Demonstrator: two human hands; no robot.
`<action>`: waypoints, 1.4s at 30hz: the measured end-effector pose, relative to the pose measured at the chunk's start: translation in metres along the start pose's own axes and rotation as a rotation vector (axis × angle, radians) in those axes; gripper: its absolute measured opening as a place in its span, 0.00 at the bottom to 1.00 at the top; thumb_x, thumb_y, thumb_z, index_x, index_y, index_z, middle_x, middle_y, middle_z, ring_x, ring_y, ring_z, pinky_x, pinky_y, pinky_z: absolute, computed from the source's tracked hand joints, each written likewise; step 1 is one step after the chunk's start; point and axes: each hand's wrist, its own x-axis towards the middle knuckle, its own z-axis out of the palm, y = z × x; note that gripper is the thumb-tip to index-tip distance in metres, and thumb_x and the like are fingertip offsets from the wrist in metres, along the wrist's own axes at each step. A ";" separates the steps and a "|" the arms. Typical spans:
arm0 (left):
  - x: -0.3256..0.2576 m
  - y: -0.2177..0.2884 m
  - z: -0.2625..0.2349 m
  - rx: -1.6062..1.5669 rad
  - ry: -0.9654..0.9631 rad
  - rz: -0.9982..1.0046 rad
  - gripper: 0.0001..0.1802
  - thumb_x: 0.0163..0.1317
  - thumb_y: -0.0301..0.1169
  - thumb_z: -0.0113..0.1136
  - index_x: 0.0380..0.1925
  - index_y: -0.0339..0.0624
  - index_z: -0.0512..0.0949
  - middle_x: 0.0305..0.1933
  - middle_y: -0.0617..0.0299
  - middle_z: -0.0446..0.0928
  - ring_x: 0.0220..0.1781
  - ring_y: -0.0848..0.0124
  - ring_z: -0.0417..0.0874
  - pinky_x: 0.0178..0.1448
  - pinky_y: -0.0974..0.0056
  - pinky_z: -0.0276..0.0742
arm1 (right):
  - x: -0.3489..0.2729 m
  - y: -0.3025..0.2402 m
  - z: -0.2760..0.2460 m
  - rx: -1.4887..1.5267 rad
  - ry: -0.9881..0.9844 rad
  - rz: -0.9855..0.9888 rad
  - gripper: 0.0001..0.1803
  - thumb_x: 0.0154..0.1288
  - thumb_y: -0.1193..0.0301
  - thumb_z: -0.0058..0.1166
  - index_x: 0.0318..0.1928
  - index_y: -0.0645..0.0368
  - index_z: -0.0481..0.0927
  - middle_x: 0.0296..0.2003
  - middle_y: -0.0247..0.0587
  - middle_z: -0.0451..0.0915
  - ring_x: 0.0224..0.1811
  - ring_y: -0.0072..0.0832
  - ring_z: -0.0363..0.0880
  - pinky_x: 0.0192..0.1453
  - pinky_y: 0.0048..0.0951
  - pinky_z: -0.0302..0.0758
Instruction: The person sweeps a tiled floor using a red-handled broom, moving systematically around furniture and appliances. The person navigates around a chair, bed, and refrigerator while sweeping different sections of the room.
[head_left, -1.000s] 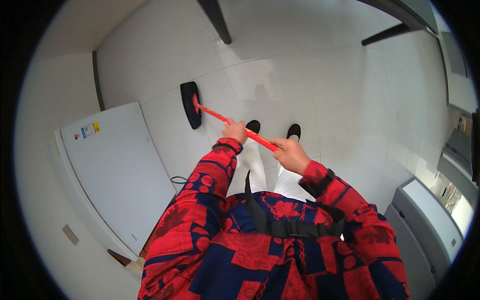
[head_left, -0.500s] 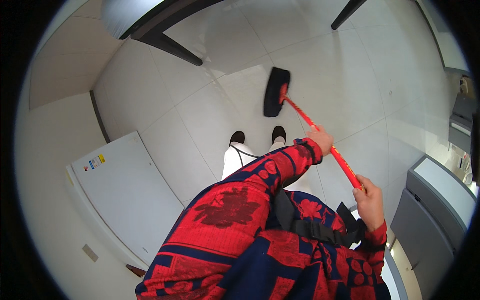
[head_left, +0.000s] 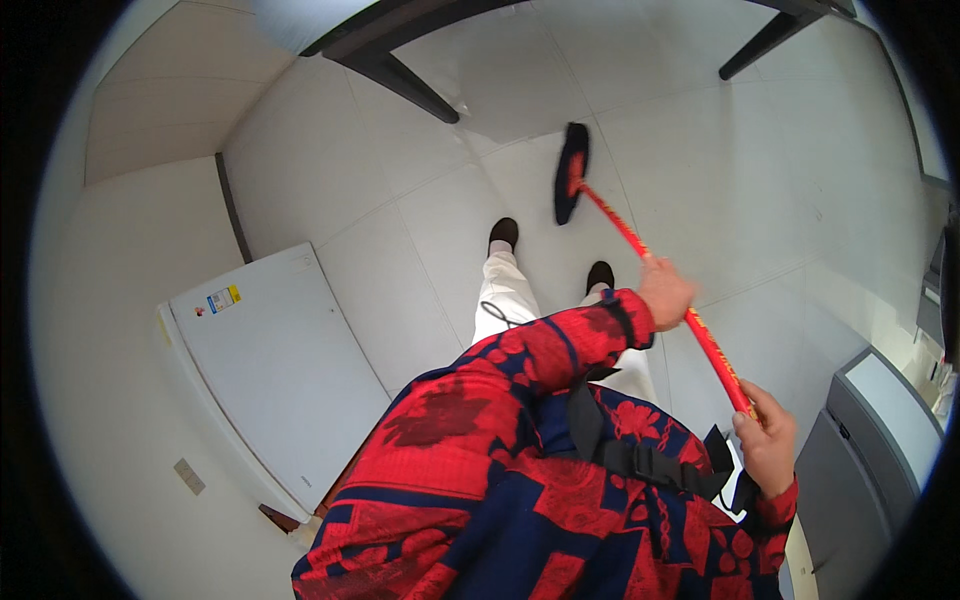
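Pale floor tiles (head_left: 420, 170) fill the room, crossed by two dark table legs (head_left: 400, 80) at the top and bearing one white cabinet (head_left: 270, 370) on the left and one grey unit (head_left: 880, 440) on the right. One red-handled broom (head_left: 640, 245) slants down to its single dark head (head_left: 571, 172), which rests on the tiles just ahead of two black shoes (head_left: 503, 234). Both hands are wrapped tight round the handle: the left hand (head_left: 665, 293) midway, the right hand (head_left: 768, 445) at the upper end.

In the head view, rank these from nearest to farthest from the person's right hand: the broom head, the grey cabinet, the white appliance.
From the right hand:
1. Grey cabinet, just to its right.
2. Broom head, ahead on the floor, at the handle's far end.
3. White appliance, across the body on the left.
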 end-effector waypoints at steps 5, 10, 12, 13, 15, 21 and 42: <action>-0.073 -0.115 -0.017 0.180 -0.077 -0.240 0.05 0.49 0.34 0.63 0.25 0.48 0.83 0.26 0.54 0.79 0.41 0.52 0.78 0.41 0.45 0.65 | 0.073 -0.025 0.071 0.149 -0.271 -0.056 0.17 0.60 0.77 0.53 0.51 0.67 0.77 0.25 0.28 0.73 0.24 0.14 0.66 0.27 0.20 0.66; -0.147 -0.251 -0.051 0.307 0.014 -0.597 0.08 0.52 0.37 0.62 0.33 0.52 0.83 0.39 0.48 0.77 0.44 0.47 0.78 0.37 0.49 0.79 | 0.160 -0.063 0.206 0.289 -0.418 -0.287 0.16 0.61 0.75 0.54 0.50 0.66 0.78 0.25 0.31 0.75 0.25 0.14 0.69 0.27 0.21 0.68; -0.171 -0.296 -0.068 0.347 0.098 -0.641 0.10 0.51 0.39 0.63 0.33 0.51 0.81 0.42 0.48 0.77 0.48 0.47 0.77 0.41 0.45 0.77 | 0.191 -0.084 0.257 0.199 -0.438 -0.393 0.17 0.62 0.74 0.54 0.51 0.64 0.77 0.26 0.32 0.77 0.24 0.16 0.71 0.28 0.22 0.70; -0.180 -0.313 -0.076 0.348 0.098 -0.659 0.11 0.51 0.40 0.63 0.33 0.51 0.80 0.44 0.49 0.76 0.51 0.47 0.76 0.44 0.43 0.76 | 0.204 -0.097 0.281 0.166 -0.444 -0.409 0.17 0.61 0.74 0.54 0.51 0.64 0.77 0.27 0.34 0.78 0.25 0.17 0.72 0.29 0.23 0.71; -0.185 -0.332 -0.086 0.272 0.070 -0.744 0.12 0.54 0.39 0.63 0.39 0.53 0.81 0.50 0.51 0.73 0.57 0.48 0.72 0.52 0.39 0.72 | 0.220 -0.119 0.322 0.201 -0.360 -0.458 0.17 0.55 0.72 0.52 0.46 0.63 0.80 0.28 0.54 0.80 0.29 0.43 0.79 0.38 0.36 0.75; -0.179 -0.341 -0.085 0.203 0.028 -0.697 0.13 0.54 0.39 0.62 0.39 0.49 0.78 0.57 0.47 0.70 0.59 0.45 0.72 0.53 0.36 0.72 | 0.231 -0.131 0.348 0.154 -0.324 -0.333 0.17 0.55 0.73 0.50 0.46 0.63 0.79 0.33 0.57 0.81 0.35 0.47 0.80 0.41 0.38 0.75; 0.012 -0.099 0.043 0.236 -0.122 -0.361 0.12 0.52 0.36 0.64 0.37 0.51 0.83 0.48 0.48 0.74 0.52 0.43 0.73 0.48 0.44 0.74 | 0.118 0.054 0.101 0.254 0.019 0.006 0.17 0.59 0.77 0.51 0.50 0.65 0.79 0.26 0.34 0.76 0.26 0.17 0.69 0.30 0.22 0.67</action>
